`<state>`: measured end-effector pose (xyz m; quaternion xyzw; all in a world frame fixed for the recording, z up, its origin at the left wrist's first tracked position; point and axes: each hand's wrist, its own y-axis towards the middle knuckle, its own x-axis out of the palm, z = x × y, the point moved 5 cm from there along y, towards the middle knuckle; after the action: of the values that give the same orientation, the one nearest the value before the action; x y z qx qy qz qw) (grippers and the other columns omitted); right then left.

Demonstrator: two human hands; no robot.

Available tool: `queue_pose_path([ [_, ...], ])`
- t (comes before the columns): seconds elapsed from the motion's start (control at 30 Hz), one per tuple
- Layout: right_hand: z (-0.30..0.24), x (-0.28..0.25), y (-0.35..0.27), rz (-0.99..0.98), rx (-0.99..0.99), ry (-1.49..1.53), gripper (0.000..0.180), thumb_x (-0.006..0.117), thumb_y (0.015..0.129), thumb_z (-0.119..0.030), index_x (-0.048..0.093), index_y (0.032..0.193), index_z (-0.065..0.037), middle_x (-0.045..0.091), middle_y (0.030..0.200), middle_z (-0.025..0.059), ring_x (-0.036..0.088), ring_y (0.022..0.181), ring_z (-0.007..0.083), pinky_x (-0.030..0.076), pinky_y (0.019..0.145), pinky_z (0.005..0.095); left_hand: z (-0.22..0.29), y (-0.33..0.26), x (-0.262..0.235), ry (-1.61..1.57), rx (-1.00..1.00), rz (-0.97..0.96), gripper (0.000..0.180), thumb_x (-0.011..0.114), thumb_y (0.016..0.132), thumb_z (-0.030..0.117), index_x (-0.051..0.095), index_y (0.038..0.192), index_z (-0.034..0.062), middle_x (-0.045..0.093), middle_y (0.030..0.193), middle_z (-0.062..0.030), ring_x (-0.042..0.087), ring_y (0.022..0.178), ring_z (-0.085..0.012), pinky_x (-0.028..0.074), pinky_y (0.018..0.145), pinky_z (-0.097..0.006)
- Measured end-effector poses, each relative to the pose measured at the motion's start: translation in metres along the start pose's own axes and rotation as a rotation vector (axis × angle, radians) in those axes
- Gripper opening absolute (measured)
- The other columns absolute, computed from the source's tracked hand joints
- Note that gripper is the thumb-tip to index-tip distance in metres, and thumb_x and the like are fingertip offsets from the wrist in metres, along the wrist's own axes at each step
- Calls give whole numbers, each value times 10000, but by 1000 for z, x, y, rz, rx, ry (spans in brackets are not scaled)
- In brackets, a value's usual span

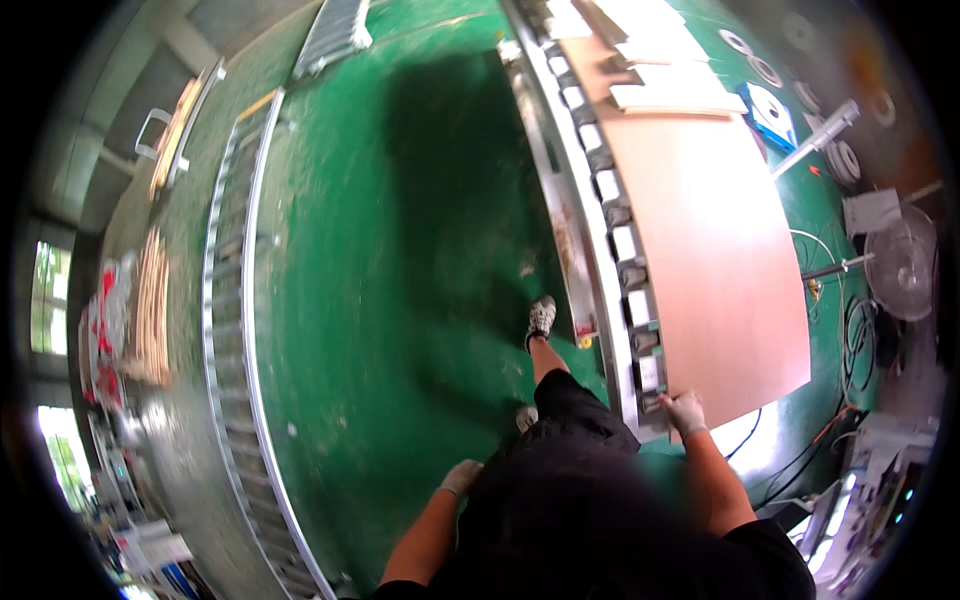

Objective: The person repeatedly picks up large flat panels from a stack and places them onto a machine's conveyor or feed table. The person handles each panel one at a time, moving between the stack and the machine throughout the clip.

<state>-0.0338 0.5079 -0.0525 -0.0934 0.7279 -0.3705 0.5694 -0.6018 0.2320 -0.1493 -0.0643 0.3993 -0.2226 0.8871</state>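
A large, flat, light-brown board [730,270] lies on a roller conveyor [618,240] to my right. My right hand [685,412], in a pale glove, is closed on the board's near left corner, beside the last rollers. My left hand [462,477], also gloved, hangs low by my dark clothing, away from the conveyor. Its fingers are partly hidden against my body, and nothing shows in it. Several pale panels [680,90] lie across the far part of the board.
Another roller conveyor [245,290] runs along the left across the green floor [400,250]. To the right stand a fan [900,262], loose cables [858,340] and rolls of white edging [765,70]. A stack of thin wooden strips [150,310] sits at the far left.
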Motion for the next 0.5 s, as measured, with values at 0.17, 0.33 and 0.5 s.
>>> queue_pose_path([
  [0.17, 29, -40, 33, 105, 135, 93, 688, 710, 874, -635, 759, 1053, 28, 741, 1071, 298, 677, 1161, 424, 528, 1015, 516, -3, 153, -159, -258, -616, -210, 422, 580, 1001, 381, 644, 853, -9, 644, 849, -245, 627, 808, -434, 488, 757, -514],
  [0.33, 68, 4, 106, -890, 607, 763, 945, 570, 932, -749, 577, 1408, 67, 601, 1457, 262, 660, 1207, 401, 491, 1026, 539, 13, 299, -333, -64, -487, 28, 471, 585, 1036, 390, 709, 1269, 0, 707, 1307, -201, 643, 1272, -341, 472, 1120, -422],
  [0.5, 97, 56, 145, -874, 547, 694, 760, 624, 933, -638, 655, 1392, -34, 607, 1488, 197, 642, 1276, 359, 501, 1037, 530, 23, 436, -392, -325, -580, 22, 453, 595, 1035, 378, 702, 1247, -8, 716, 1267, -207, 655, 1228, -365, 485, 1086, -419],
])
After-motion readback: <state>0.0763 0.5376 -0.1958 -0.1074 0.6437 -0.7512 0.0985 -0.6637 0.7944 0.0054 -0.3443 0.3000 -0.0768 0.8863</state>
